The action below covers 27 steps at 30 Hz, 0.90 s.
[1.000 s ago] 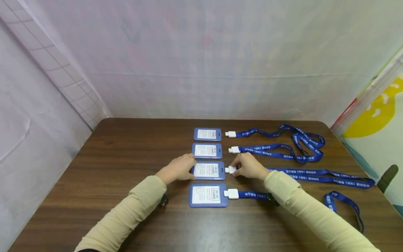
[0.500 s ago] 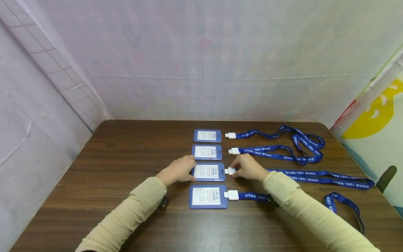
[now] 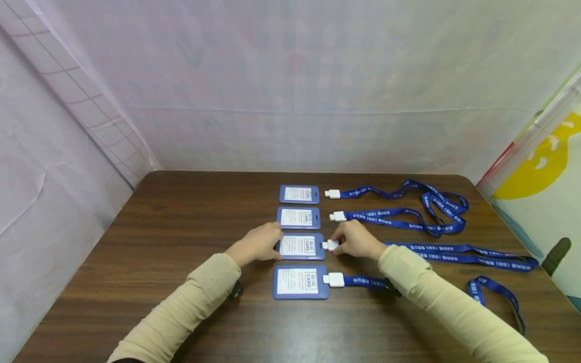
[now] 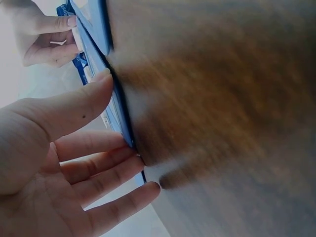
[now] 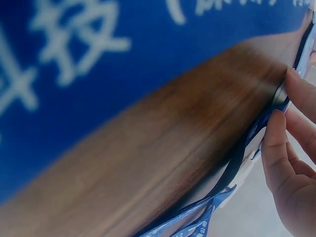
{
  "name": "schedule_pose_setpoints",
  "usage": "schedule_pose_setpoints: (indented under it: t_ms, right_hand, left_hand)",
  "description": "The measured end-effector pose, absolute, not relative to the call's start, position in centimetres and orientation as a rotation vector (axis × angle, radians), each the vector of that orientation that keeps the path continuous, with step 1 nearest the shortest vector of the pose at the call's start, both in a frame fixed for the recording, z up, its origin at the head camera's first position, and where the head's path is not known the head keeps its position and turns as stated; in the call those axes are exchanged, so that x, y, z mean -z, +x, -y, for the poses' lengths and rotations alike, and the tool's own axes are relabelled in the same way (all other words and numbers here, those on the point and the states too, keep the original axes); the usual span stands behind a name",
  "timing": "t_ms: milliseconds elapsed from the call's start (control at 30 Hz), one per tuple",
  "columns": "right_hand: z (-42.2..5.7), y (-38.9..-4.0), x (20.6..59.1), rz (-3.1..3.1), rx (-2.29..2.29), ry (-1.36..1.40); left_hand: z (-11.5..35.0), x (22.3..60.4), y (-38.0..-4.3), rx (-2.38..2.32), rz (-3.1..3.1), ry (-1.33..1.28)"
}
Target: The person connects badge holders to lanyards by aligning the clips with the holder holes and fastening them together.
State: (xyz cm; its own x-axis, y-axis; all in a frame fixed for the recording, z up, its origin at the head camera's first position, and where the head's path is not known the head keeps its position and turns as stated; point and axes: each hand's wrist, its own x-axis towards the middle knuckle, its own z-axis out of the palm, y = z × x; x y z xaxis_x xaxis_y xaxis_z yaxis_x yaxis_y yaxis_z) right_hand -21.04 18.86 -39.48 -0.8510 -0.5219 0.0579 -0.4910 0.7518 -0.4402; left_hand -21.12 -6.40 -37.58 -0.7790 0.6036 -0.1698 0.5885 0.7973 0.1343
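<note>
Four-sided blue badge holders with white ID cards lie in a column on the table. My left hand [image 3: 257, 244] grips the left end of one badge holder [image 3: 301, 246], second from the front, thumb on its near edge and fingers at the far side. The left wrist view shows this thumb and fingers [image 4: 106, 150] at its edges. My right hand [image 3: 358, 240] pinches the white clip [image 3: 333, 245] of a blue lanyard [image 3: 472, 253] between thumb and fingers. The clip's tip meets the holder's slotted right end; whether it is inside the slot, I cannot tell.
In front lies another badge holder [image 3: 300, 282] with a white clip [image 3: 336, 280] at its slot; its lanyard [image 3: 499, 290] passes under my right forearm. Behind are two holders [image 3: 298, 218], each facing a separate lanyard [image 3: 404, 192]. A white curtain [image 3: 290, 101] hangs behind the table [image 3: 181, 212].
My right hand has shifted slightly left, bringing the pinched clip up against the badge holder's right end. My left hand stays in place on the holder.
</note>
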Motion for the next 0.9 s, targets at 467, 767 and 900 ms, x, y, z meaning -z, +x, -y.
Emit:
schedule_pose_setpoints:
  t_ms: [467,767,900]
  right_hand:
    - [-18.90,-21.15,39.70,-2.923,0.645,-0.942]
    - [-18.75,-20.96,39.36,-2.909,0.640,-0.923]
    - [-18.76,-20.97,39.33,-2.905,0.650,-0.910]
  left_hand:
    - [6.05,37.28,-21.10,-0.068,-2.796,0.946]
    - [5.80,37.28,-21.04,-0.030,-2.797,0.949]
    - [5.73,37.25,-21.07,-0.022,-2.795,0.950]
